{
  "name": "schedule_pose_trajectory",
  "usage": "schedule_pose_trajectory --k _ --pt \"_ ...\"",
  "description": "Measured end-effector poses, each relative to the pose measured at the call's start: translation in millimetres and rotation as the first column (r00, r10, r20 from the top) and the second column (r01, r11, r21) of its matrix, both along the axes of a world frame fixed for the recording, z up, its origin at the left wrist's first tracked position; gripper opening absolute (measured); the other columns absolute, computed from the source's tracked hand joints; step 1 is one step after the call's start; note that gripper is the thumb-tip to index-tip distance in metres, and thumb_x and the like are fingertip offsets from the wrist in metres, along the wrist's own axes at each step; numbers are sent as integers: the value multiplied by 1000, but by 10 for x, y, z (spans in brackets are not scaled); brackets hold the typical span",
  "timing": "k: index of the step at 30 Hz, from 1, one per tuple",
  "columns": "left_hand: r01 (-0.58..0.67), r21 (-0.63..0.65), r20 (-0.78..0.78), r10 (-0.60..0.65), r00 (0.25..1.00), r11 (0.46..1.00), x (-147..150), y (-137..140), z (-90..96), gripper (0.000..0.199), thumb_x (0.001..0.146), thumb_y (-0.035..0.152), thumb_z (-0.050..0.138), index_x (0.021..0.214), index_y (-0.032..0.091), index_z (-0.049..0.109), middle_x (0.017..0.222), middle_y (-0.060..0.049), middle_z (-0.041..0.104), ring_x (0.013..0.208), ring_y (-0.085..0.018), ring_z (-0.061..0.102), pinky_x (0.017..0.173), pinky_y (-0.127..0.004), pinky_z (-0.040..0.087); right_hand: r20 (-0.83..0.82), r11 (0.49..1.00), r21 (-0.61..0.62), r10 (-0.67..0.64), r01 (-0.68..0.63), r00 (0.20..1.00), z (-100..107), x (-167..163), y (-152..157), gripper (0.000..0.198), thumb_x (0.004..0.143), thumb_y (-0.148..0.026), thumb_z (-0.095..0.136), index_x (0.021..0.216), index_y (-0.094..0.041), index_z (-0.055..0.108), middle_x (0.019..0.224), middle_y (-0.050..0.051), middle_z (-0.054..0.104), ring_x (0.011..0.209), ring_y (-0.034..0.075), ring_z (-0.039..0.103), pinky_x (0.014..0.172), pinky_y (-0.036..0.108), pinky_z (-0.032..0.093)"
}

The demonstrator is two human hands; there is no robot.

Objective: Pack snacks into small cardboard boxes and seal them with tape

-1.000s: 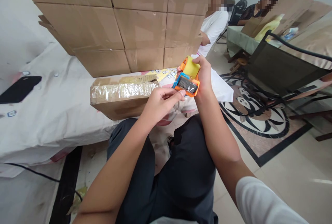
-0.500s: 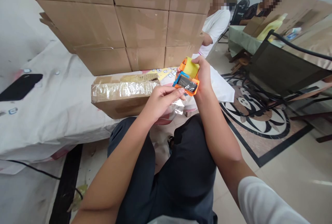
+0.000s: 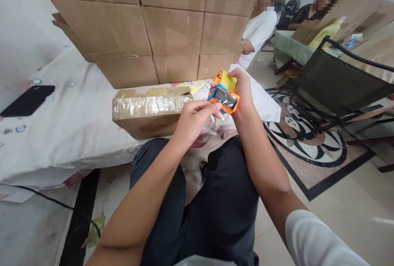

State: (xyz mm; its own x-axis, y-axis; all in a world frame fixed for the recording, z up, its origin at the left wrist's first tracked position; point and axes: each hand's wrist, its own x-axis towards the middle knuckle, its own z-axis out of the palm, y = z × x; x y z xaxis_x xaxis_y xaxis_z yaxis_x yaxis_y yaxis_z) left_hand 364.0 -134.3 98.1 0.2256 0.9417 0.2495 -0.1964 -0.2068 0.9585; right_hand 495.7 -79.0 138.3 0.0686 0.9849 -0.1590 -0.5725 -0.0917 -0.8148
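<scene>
My right hand grips an orange and blue tape dispenser that carries a yellowish roll. My left hand pinches the free end of clear tape just below the dispenser's black blade plate. Both hands are held above my dark-trousered lap, in front of a cardboard box whose top is wrapped in shiny tape. That box lies at the edge of a white-covered surface.
A wall of stacked cardboard cartons rises behind the box. A black phone lies at the far left. Two other people sit at the back right, near a green-covered table. A dark folding chair stands on the patterned floor at right.
My left hand has drawn closer to the dispenser, with the clear tape end between its fingers. The view has shifted slightly; the box has stayed put.
</scene>
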Motion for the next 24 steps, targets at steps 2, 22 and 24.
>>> schedule_pose_trajectory --k 2,22,24 --pt "-12 32 -16 12 1000 999 3 -6 0 29 81 34 68 58 19 74 55 1 58 53 -10 46 54 -26 33 13 1000 8 15 -15 1000 -6 10 4 12 74 -27 40 81 -20 47 63 3 54 62 15 55 60 29 52" --pt "-40 228 -88 61 994 973 45 -30 -167 48 94 51 56 67 18 76 48 3 46 49 -9 37 55 -26 36 46 999 44 14 -16 999 -46 52 85 6 71 -24 44 77 -25 43 70 1 62 73 19 65 67 35 57" --pt "-72 220 -84 92 992 973 61 -34 -191 49 94 53 56 66 18 76 47 3 44 49 -10 37 56 -26 36 14 998 1 55 -55 998 -17 34 45 4 75 -26 42 78 -24 45 67 1 60 68 18 63 64 34 56"
